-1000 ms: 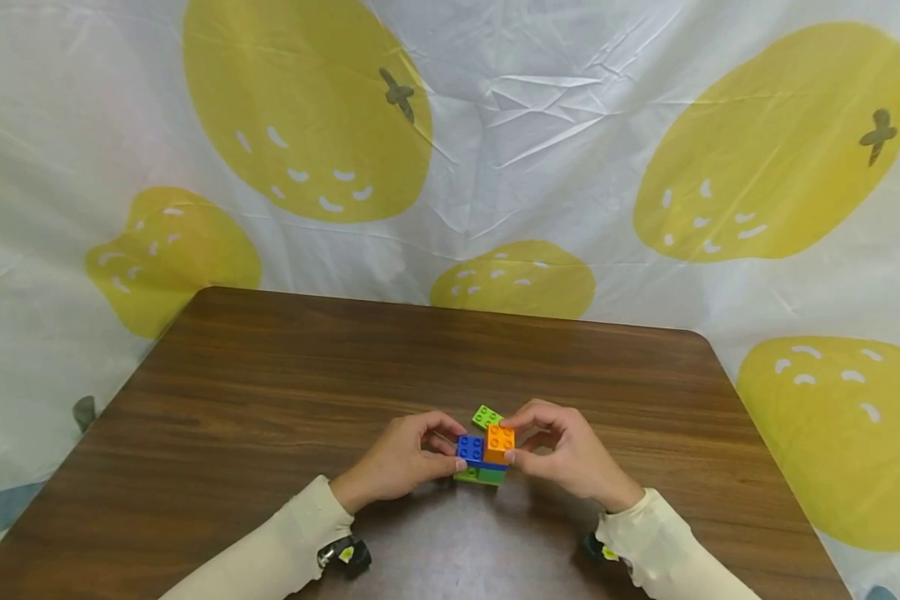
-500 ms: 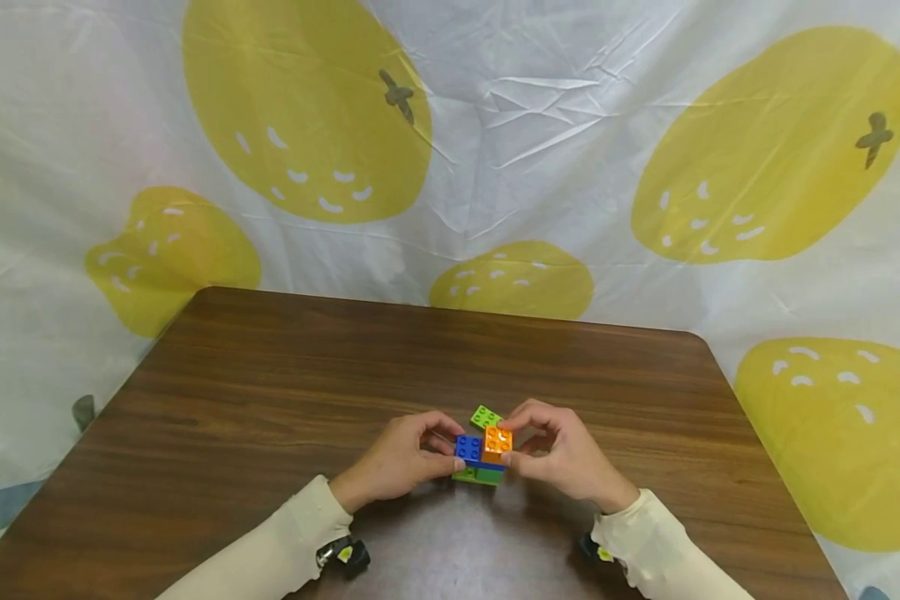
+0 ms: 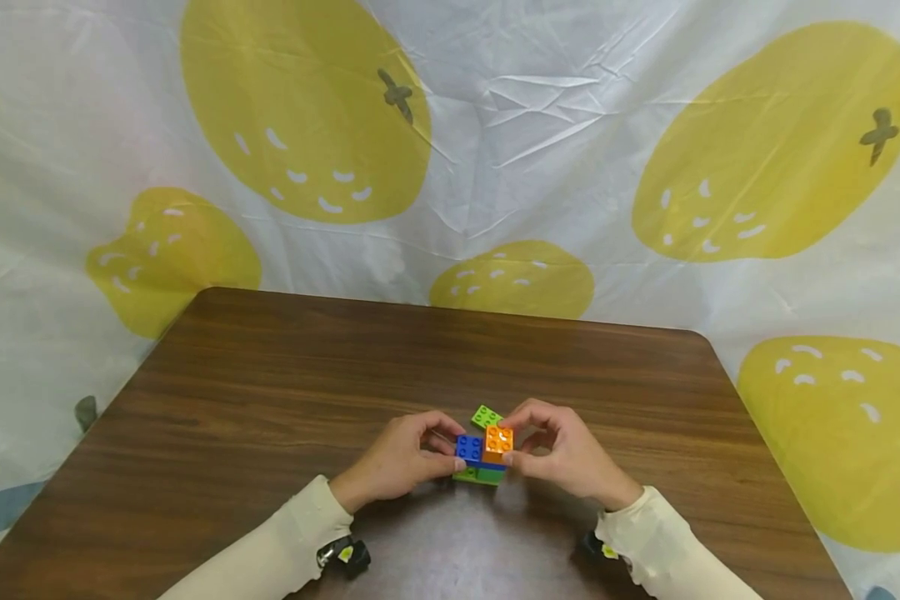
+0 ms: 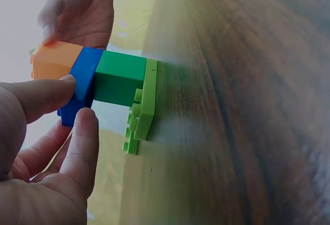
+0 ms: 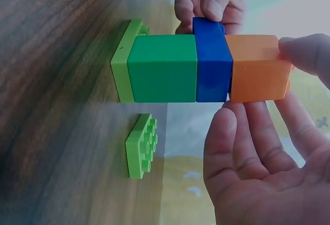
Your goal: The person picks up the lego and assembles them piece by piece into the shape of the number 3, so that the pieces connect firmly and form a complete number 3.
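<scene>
On the table a small stack of toy building bricks stands upright: a lime-green plate (image 5: 121,73) at the bottom, a green block (image 5: 162,68), a blue brick (image 3: 468,448) and an orange block (image 3: 498,443) on top. My left hand (image 3: 401,458) pinches the blue brick's left end between thumb and fingers. From the right, my right hand (image 3: 562,446) holds the orange block, its thumb on the near side. The orange block sits over the blue brick's right half, with a thin dark seam between them in the right wrist view.
Just behind the stack lies a separate lime-green studded plate (image 5: 139,147), flat on the brown wooden table (image 3: 307,367). A white cloth with yellow fruit prints (image 3: 525,150) hangs beyond the table's far edge.
</scene>
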Motion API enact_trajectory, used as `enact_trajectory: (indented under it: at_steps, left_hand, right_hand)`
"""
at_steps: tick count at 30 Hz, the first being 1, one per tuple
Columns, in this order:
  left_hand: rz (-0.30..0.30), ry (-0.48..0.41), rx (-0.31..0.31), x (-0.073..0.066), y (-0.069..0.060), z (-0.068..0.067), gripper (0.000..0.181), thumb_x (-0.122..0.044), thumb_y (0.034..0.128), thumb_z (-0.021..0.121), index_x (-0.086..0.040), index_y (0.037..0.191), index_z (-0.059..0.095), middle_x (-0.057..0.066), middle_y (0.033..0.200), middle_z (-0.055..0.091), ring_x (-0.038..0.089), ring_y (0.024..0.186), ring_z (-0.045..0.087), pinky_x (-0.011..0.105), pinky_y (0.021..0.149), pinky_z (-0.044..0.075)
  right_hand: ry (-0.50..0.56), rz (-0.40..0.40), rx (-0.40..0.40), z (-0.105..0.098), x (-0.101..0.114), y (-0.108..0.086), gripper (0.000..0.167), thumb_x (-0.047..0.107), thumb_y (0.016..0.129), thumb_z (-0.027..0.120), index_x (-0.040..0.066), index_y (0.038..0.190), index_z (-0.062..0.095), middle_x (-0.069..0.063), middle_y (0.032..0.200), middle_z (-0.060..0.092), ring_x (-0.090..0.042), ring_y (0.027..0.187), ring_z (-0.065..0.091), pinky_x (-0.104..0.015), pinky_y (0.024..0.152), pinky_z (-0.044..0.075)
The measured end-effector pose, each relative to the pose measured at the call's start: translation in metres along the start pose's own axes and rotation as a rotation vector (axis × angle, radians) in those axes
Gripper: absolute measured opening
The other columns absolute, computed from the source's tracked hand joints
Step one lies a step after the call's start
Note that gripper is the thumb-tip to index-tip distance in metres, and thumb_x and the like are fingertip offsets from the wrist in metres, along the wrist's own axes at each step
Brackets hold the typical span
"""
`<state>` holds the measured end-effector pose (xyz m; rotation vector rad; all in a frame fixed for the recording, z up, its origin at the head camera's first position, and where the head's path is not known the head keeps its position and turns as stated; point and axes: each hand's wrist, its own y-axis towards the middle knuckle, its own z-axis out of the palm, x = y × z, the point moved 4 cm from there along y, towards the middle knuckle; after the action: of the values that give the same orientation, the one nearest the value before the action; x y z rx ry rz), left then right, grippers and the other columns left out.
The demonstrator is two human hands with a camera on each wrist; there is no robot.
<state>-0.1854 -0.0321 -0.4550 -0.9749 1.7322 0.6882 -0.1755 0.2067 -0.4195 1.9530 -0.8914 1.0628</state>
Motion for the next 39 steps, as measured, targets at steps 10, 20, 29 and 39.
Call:
enact_trajectory:
  at_steps: [10, 20, 29, 39]
  left_hand:
    - [0.002, 0.001, -0.01, 0.0, 0.001, 0.0, 0.035, -0.02, 0.0889, 0.087, -0.01, 0.119, 0.072, 0.005, 0.106, 0.078, 0.013, 0.093, 0.073, 0.024, 0.073, 0.06]
    - [-0.001, -0.017, 0.003, 0.0, 0.0, 0.0, 0.036, -0.02, 0.0895, 0.086, -0.008, 0.12, 0.071, 0.006, 0.107, 0.077, 0.013, 0.093, 0.074, 0.023, 0.075, 0.061]
    - [0.011, -0.02, -0.002, 0.001, 0.001, 0.0, 0.035, -0.02, 0.0898, 0.086, -0.008, 0.12, 0.071, 0.007, 0.109, 0.077, 0.014, 0.094, 0.074, 0.024, 0.076, 0.062]
    - [0.014, -0.044, 0.008, 0.001, -0.001, -0.001, 0.038, -0.021, 0.09, 0.086, -0.007, 0.122, 0.071, 0.008, 0.111, 0.077, 0.015, 0.095, 0.075, 0.026, 0.077, 0.063]
  right_hand:
    - [-0.01, 0.029, 0.005, -0.007, 0.0, 0.002, 0.021, 0.004, 0.094, 0.077, 0.005, 0.115, 0.073, -0.011, 0.108, 0.075, -0.021, 0.092, 0.072, -0.034, 0.076, 0.064]
    - [-0.034, 0.067, -0.035, -0.015, -0.005, 0.007, 0.016, 0.009, 0.1, 0.069, 0.011, 0.115, 0.075, -0.027, 0.115, 0.073, -0.02, 0.097, 0.073, -0.032, 0.08, 0.063]
    - [-0.103, 0.127, -0.079, -0.018, -0.022, 0.018, 0.016, 0.017, 0.1, 0.072, 0.012, 0.115, 0.075, -0.024, 0.118, 0.074, -0.023, 0.097, 0.072, -0.031, 0.081, 0.061]
    - [-0.186, 0.148, -0.086, -0.018, -0.035, 0.025, 0.025, 0.017, 0.097, 0.077, 0.002, 0.116, 0.073, -0.017, 0.11, 0.077, -0.016, 0.095, 0.071, -0.033, 0.083, 0.061]
